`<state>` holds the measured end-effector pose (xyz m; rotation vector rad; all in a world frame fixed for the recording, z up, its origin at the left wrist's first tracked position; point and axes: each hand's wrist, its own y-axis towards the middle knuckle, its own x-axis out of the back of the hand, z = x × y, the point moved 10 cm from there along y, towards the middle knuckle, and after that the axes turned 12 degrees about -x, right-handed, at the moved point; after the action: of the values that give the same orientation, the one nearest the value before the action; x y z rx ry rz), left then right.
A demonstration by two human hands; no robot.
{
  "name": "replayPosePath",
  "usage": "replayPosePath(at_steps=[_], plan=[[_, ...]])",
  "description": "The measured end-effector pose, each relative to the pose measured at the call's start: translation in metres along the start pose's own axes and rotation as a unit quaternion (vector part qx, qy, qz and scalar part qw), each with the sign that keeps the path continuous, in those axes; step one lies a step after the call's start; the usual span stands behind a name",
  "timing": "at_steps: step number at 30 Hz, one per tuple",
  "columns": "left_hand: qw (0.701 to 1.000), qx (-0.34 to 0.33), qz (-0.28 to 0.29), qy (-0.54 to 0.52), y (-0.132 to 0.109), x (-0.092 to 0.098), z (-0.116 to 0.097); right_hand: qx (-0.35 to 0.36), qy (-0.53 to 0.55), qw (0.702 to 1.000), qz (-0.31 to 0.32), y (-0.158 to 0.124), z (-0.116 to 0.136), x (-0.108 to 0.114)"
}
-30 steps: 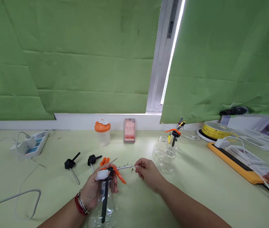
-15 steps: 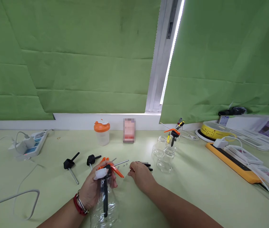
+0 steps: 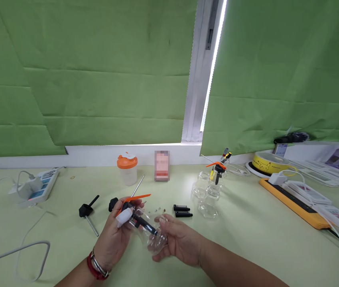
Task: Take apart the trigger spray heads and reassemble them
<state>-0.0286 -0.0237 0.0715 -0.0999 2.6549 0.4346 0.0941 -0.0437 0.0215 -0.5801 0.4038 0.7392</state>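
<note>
A small clear bottle [image 3: 156, 244] lies tilted between my hands, its black tube visible inside. My left hand [image 3: 114, 239] grips the neck end, at the black head with an orange lever [image 3: 136, 197] and a thin metal spout [image 3: 138, 185]. White wrapping covers a digit of that hand. My right hand [image 3: 184, 241] holds the bottle's base, thumb above and fingers beneath. Just beyond the right hand lie two black spring pieces [image 3: 182, 214] and several tiny parts [image 3: 160, 209]. Left of my left hand rest black heads with metal rods [image 3: 85, 210], one partly hidden [image 3: 113, 204].
An orange-lidded cup [image 3: 127, 171] and a pink blurred box [image 3: 162, 165] stand at the back. Clear jars [image 3: 208, 207], one group bearing another orange lever [image 3: 217, 164], are right of centre. Power strips [image 3: 45, 185] and an orange bar [image 3: 295, 205] with cables flank the table.
My right hand has left the small parts on the table and taken hold of the bottle's base. The bottle has tipped from near upright, its base swinging up and right. The black spring pieces are uncovered.
</note>
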Motion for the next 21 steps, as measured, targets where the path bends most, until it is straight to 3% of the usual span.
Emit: replayPosePath(at_steps=[4,7,9,12,13,14,15,18,19,20,21], plan=[[0.978,-0.005,0.028,0.204,0.001,0.004,-0.004,0.055,-0.031,0.994,-0.090,-0.010,0.019,0.016],[0.957,0.026,0.023,0.289,0.001,0.009,-0.001,0.148,-0.198,0.956,-0.159,-0.029,0.045,0.015],[0.958,0.065,0.017,0.279,0.000,0.012,0.004,0.244,-0.373,0.876,-0.185,-0.047,0.064,-0.001],[0.964,0.102,0.015,0.245,0.000,0.011,0.009,0.365,-0.581,0.708,-0.163,-0.067,0.073,-0.034],[0.966,0.098,0.017,0.240,0.000,0.010,0.008,0.378,-0.604,0.683,-0.161,-0.069,0.074,-0.037],[0.966,0.090,0.017,0.240,0.000,0.009,0.006,0.373,-0.600,0.687,-0.170,-0.068,0.075,-0.032],[0.967,0.078,0.016,0.244,0.000,0.009,0.004,0.347,-0.576,0.717,-0.183,-0.064,0.077,-0.023],[0.959,0.038,0.018,0.279,0.000,0.008,-0.001,0.179,-0.448,0.857,-0.184,-0.043,0.062,0.010],[0.956,0.030,0.022,0.291,0.000,0.007,-0.002,0.131,-0.422,0.880,-0.173,-0.039,0.054,0.013],[0.955,0.027,0.025,0.296,0.000,0.007,-0.001,0.107,-0.420,0.887,-0.161,-0.039,0.050,0.011],[0.956,0.033,0.028,0.290,0.000,0.007,0.001,0.121,-0.446,0.873,-0.157,-0.043,0.053,0.004]])
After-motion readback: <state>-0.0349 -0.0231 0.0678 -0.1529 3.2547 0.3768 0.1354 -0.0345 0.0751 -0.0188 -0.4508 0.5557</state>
